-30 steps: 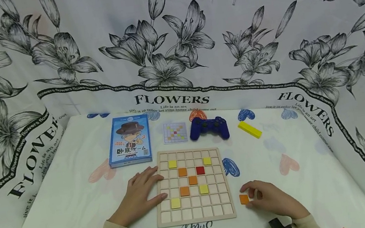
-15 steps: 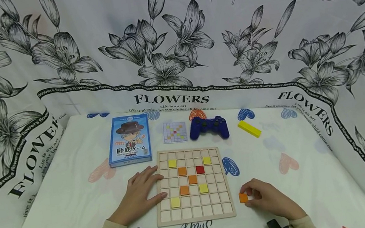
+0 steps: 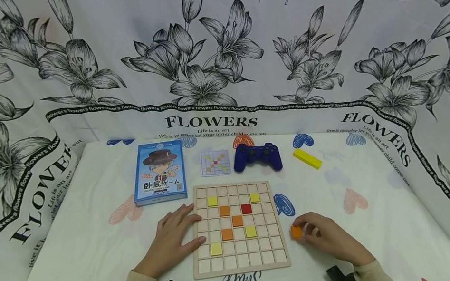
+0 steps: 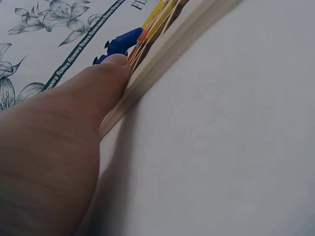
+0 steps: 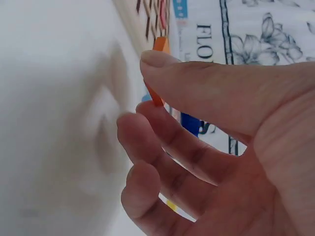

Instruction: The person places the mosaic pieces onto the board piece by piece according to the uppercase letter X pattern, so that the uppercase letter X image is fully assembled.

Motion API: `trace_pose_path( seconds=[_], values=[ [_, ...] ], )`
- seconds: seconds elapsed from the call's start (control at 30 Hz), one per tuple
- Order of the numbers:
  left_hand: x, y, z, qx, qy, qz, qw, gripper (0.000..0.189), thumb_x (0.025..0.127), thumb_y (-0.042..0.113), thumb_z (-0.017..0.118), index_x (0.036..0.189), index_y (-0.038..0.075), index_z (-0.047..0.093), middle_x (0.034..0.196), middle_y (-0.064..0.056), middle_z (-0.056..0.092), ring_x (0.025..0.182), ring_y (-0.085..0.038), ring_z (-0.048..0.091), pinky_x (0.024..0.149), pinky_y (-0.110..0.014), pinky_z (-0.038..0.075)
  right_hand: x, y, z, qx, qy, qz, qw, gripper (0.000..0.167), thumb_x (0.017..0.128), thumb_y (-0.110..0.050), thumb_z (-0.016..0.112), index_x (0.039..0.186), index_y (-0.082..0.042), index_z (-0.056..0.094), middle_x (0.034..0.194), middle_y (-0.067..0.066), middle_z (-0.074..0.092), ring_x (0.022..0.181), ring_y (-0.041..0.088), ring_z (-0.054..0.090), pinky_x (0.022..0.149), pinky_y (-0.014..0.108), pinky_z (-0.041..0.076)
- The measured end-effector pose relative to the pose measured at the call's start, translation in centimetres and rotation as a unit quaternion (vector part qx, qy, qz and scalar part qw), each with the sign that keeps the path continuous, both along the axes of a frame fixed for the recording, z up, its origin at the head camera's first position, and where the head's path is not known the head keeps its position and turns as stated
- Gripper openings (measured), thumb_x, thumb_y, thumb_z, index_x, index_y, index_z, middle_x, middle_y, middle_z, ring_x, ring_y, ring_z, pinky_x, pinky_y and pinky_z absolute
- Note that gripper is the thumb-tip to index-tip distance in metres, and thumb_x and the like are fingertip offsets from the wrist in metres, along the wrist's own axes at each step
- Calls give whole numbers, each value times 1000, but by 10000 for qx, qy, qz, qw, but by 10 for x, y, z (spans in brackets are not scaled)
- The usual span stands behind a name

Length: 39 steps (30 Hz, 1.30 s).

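A square wooden grid board (image 3: 263,244) lies on the table in the head view, with yellow, orange and red square tiles in some of its cells. My left hand (image 3: 171,238) rests at the board's left edge, fingers spread and fingertips on the frame. In the left wrist view its thumb (image 4: 110,73) lies along the board's edge. Just right of the board, my right hand (image 3: 329,236) pinches an orange tile (image 3: 296,232) between thumb and fingers. The right wrist view shows that orange tile (image 5: 161,45) on edge, partly hidden behind the thumb.
Behind the board are a blue game box (image 3: 158,173), a card with a coloured grid pattern (image 3: 215,163), a dark blue game controller (image 3: 257,157) and a yellow bar-shaped piece (image 3: 307,158). A flower-printed curtain (image 3: 214,65) stands behind the table.
My right hand has picked up the orange tile, tipped it and moved it slightly away from me, along the board's right side. My left hand has stayed at the board's edge.
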<state>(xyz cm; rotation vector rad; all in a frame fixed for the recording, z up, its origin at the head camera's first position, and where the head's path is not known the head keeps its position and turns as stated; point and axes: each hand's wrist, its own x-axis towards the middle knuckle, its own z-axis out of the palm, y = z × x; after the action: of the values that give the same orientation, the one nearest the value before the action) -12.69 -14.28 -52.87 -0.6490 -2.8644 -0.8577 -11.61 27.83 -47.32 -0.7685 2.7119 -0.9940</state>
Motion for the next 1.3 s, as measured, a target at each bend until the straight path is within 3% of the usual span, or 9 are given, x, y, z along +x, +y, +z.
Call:
trace_pose_path(
  seconds=[0.2, 0.57, 0.8, 1.1, 1.3],
  values=[
    [1, 0, 0, -2, -29, 19, 10000, 55, 86, 65, 55, 128, 29, 54, 152, 2, 36, 143, -23, 26, 112, -51, 15, -6, -14, 4, -20, -195, 48, 9998, 26, 89, -13, 68, 113, -19, 59, 104, -8, 61, 81, 4, 56, 65, 21, 49],
    [1, 1, 0, 3, -63, 39, 10000, 55, 86, 64, 56, 128, 29, 54, 152, 2, 36, 143, -22, 25, 113, -51, 15, -8, -47, 5, 46, -489, 570, 9972, 27, 89, -17, 69, 113, -19, 59, 105, -10, 61, 82, 5, 55, 66, 20, 49],
    [1, 0, 0, 4, -29, 21, 10000, 55, 86, 65, 55, 128, 29, 54, 152, 3, 36, 143, -22, 25, 112, -51, 15, -6, -60, 0, 170, -801, 667, 9944, 22, 89, -22, 69, 110, -20, 61, 104, -10, 57, 87, 8, 54, 76, 22, 50],
    [1, 0, 2, 24, -39, 8, 10000, 56, 86, 65, 54, 128, 28, 54, 152, 2, 36, 143, -23, 26, 112, -52, 15, -5, -70, 2, 664, -505, 604, 9947, 21, 89, -24, 69, 109, -20, 63, 107, -10, 55, 88, 5, 53, 79, 23, 51],
    [0, 1, 2, 22, -31, 0, 10000, 55, 86, 63, 56, 128, 27, 55, 152, 1, 36, 143, -23, 26, 112, -52, 15, -5, -70, 3, 795, -533, 573, 9938, 22, 88, -25, 70, 109, -22, 62, 106, -12, 54, 87, 5, 52, 77, 22, 50]
  ],
)
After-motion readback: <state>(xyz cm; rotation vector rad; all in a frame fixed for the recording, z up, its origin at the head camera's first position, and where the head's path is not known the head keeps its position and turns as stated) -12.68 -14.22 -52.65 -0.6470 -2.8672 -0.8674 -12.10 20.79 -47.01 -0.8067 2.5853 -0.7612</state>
